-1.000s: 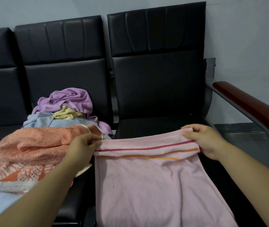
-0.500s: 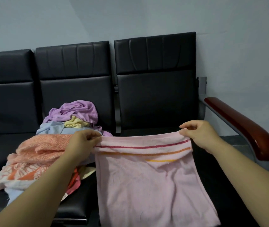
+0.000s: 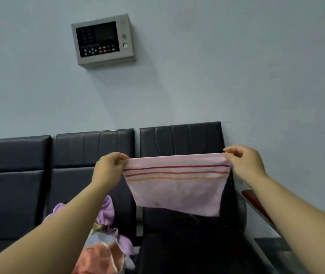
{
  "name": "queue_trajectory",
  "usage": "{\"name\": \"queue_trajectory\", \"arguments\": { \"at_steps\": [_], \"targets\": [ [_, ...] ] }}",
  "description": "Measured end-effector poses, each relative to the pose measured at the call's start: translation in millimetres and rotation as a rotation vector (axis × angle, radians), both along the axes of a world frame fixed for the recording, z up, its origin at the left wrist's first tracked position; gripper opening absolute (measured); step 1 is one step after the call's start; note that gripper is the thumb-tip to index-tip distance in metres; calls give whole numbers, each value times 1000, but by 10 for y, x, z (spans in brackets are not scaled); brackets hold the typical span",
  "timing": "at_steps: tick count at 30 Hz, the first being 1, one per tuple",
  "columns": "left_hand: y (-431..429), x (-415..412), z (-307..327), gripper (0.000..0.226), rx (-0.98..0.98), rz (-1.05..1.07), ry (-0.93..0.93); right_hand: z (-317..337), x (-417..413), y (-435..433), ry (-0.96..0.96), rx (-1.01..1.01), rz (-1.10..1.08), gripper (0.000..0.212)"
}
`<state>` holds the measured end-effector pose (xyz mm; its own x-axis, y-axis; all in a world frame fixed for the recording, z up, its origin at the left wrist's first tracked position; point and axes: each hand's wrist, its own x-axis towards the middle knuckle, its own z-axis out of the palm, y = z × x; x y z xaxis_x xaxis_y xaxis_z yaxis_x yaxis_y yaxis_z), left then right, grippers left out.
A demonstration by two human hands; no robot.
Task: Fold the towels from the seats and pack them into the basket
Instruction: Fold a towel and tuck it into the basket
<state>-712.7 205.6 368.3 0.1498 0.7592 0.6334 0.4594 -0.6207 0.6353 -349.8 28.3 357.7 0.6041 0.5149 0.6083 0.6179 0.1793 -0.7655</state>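
Note:
A pink towel [image 3: 175,190] with red, orange and yellow stripes hangs in the air in front of the right-hand black seat [image 3: 181,139]. My left hand [image 3: 109,169] pinches its upper left corner and my right hand [image 3: 244,165] pinches its upper right corner, so the top edge is stretched taut. The towel's lower edge hangs free above the seat cushion. A heap of other towels [image 3: 106,246], purple, light blue and orange, lies on the middle seat, partly behind my left forearm. No basket is in view.
A row of black padded seats [image 3: 15,175] stands against a pale wall. A red-brown armrest [image 3: 256,204] ends the row on the right. A grey control panel [image 3: 103,40] is mounted on the wall above.
Both hands have lifted the pink towel from the seat up into the air, and it now hangs free. The view has tilted upward, showing the wall panel.

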Motion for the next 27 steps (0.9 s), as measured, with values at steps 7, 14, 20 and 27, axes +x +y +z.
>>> {"name": "queue_trajectory", "arguments": {
  "at_steps": [7,14,20,27],
  "targets": [
    [-248,-236,-1170,24,-206,-137,234,-978,29,-504,-21,-446,184,18],
    [-647,-533,-2435,14,-566,-322,531,-2055,-50,-862,144,-1151,331,12],
    [-603,-539,-2671,12,-673,-251,351,-2310,-94,-723,323,-1028,245,12],
    [-364,-171,-2832,11,-580,-66,127,-2502,-48,-355,290,-805,91,20]
  ]
}}
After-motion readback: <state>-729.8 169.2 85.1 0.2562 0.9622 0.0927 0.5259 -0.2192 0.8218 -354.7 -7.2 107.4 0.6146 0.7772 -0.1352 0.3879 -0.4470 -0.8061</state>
